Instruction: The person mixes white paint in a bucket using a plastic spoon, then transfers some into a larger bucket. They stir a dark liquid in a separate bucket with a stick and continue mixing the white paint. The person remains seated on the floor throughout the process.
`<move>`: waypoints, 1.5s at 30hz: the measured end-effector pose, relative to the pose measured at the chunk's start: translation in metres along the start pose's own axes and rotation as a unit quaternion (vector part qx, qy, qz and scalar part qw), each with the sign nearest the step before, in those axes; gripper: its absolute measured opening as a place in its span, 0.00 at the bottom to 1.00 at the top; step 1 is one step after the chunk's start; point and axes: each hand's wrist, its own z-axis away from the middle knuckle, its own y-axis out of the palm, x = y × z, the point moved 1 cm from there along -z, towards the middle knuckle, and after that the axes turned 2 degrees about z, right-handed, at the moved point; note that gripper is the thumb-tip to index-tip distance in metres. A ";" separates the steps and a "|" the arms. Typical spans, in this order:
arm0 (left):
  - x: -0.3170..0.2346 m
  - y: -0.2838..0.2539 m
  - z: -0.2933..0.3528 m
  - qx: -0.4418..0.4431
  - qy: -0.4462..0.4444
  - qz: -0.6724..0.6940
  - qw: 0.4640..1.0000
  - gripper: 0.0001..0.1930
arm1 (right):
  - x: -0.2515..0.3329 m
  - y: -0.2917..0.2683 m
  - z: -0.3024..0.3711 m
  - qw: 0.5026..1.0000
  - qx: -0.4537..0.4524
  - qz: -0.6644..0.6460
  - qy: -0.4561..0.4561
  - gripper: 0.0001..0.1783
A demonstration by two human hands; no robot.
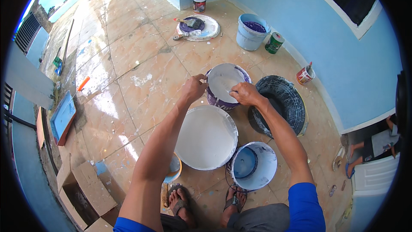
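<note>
A purple-sided bucket [219,102] stands in front of me with whitish paint [223,81] inside. My left hand [195,88] is closed on its left rim, fingertips at the edge. At the right, my right hand [246,93] is closed over the paint near the rim; a small dark bit shows at its fingers, but what it grips is hidden. Nearer to me sits a wide tub [235,131] full of white paint. To the right of that is a white bucket [267,167] with some blue paint in the bottom.
A black, paint-streaked tub [296,99] stands close by my right forearm. Farther off are a light blue bucket [249,38], paint cans [274,43] and a lid [210,30] bearing a brush. A paint tray [63,118] and cardboard box [92,189] lie left. Another person [377,141] shows at right.
</note>
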 end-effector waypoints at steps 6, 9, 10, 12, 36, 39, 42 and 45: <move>0.000 0.002 -0.001 -0.004 0.013 -0.014 1.000 0.18 | -0.004 -0.014 -0.001 0.992 0.084 -0.091 -0.030 0.16; 0.002 0.003 -0.001 -0.009 0.028 -0.017 0.999 0.18 | -0.007 -0.025 0.008 0.986 0.086 -0.134 -0.040 0.15; 0.003 0.003 -0.001 -0.011 0.031 -0.017 0.999 0.18 | -0.008 -0.030 0.011 0.984 0.079 -0.152 -0.039 0.15; 0.005 0.002 0.000 -0.015 0.036 -0.018 0.999 0.18 | -0.003 -0.044 0.017 0.981 0.082 -0.171 -0.026 0.15; -0.009 -0.002 0.007 -0.006 -0.007 -0.010 1.000 0.20 | 0.005 -0.029 -0.006 0.983 -0.024 0.181 -0.014 0.11; -0.008 -0.001 0.006 -0.007 -0.002 -0.014 1.000 0.20 | 0.000 -0.025 -0.007 0.976 -0.047 0.211 -0.014 0.11; -0.007 0.000 0.005 -0.004 0.000 -0.013 1.000 0.20 | -0.005 -0.016 -0.008 0.968 -0.046 0.247 -0.009 0.11; -0.005 -0.001 0.005 -0.009 0.004 -0.012 1.000 0.20 | 0.006 -0.015 -0.003 0.971 0.010 0.238 0.003 0.08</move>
